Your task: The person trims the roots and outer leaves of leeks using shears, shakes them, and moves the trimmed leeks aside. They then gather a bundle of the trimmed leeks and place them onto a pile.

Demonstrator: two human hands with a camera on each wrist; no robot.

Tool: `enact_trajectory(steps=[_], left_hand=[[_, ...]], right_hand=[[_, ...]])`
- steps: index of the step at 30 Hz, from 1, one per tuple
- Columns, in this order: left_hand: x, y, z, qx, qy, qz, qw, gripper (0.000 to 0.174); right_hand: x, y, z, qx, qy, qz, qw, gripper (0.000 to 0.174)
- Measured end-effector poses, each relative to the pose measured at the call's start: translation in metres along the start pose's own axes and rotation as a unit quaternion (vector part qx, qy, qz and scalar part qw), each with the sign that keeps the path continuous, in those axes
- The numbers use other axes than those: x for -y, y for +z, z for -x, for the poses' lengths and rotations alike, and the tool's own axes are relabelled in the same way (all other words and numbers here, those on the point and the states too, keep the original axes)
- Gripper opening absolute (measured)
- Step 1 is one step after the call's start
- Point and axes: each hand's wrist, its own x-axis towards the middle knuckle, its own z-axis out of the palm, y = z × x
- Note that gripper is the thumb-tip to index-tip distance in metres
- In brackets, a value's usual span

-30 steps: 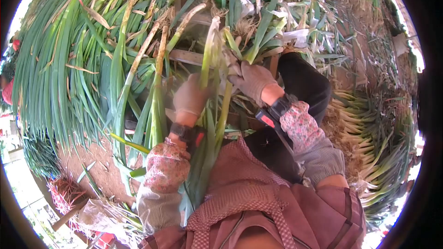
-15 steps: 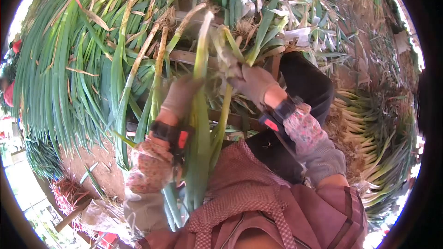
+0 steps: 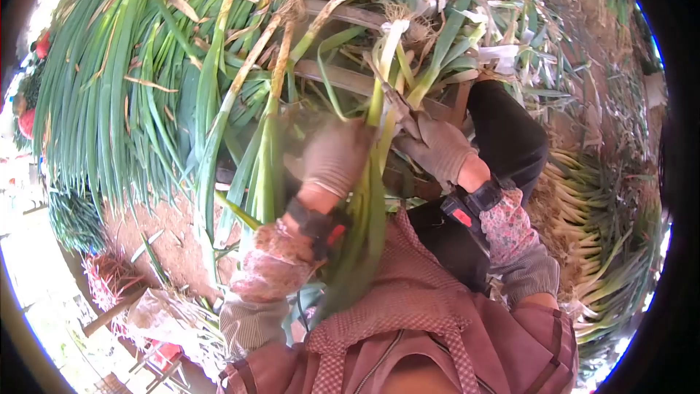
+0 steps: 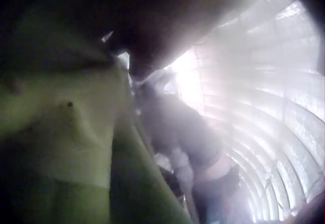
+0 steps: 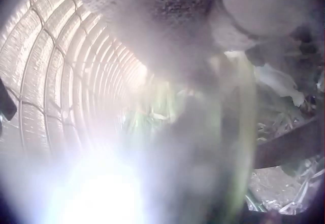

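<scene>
My gloved left hand point(image 3: 339, 153) grips a large green onion point(image 3: 374, 113) by its pale green stem, its long leaves hanging down towards the lap. A thin curved leaf strip point(image 3: 323, 73) rises from near the left fingers. Close beside it on the right, my gloved right hand point(image 3: 441, 149) pinches at the upper stem, its dirty fingertips point(image 3: 399, 106) against the stalks. White root ends point(image 3: 394, 29) point away from me above the hands. In the left wrist view the green stem point(image 4: 61, 132) is large and blurred; the right wrist view is mostly haze and glare.
Green onions point(image 3: 109, 87) lie in a thick layer on the left, over wooden slats point(image 3: 339, 76). Stripped leaves and white peelings point(image 3: 503, 51) heap up beyond the right knee. Onions with pale ends point(image 3: 576, 226) lie in a row at right. Pink ties point(image 3: 109, 284) are at lower left.
The head view has shifted, so the scene sits further right. My left hand has swung rightwards, closer to the right hand, and the stem's white end now leans right. The right hand stays near the stalks.
</scene>
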Motion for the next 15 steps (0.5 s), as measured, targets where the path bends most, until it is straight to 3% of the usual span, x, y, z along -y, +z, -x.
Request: enact_trajectory(steps=[1,3,5,7,9,13,15], left_hand=[[0.013,-0.009,0.000,-0.136,0.006,-0.068,0.988,0.034],[0.043,-0.029,-0.005,-0.247,-0.092,-0.192,0.945,0.033],[0.088,-0.036,-0.011,-0.212,-0.161,-0.223,0.938,0.042],[0.109,-0.041,-0.014,-0.045,-0.240,-0.070,0.967,0.046],[0.111,-0.045,-0.007,-0.072,-0.196,-0.026,0.978,0.046],[0.085,-0.054,-0.002,-0.129,-0.086,0.071,0.985,0.044],[0.066,-0.055,-0.016,-0.139,-0.072,0.070,0.985,0.041]], right_hand=[[0.001,0.004,0.000,0.005,-0.006,-0.004,1.000,0.051],[0.003,0.010,0.001,0.011,-0.015,-0.017,1.000,0.049],[0.012,0.006,0.004,0.025,-0.021,-0.026,0.999,0.048],[0.018,0.000,0.006,0.037,-0.024,-0.029,0.999,0.047],[0.018,-0.004,0.007,0.056,-0.026,-0.026,0.998,0.046],[0.000,0.005,0.017,-0.007,-0.035,-0.039,0.999,0.049],[-0.001,0.001,0.022,-0.005,-0.033,-0.055,0.998,0.051]])
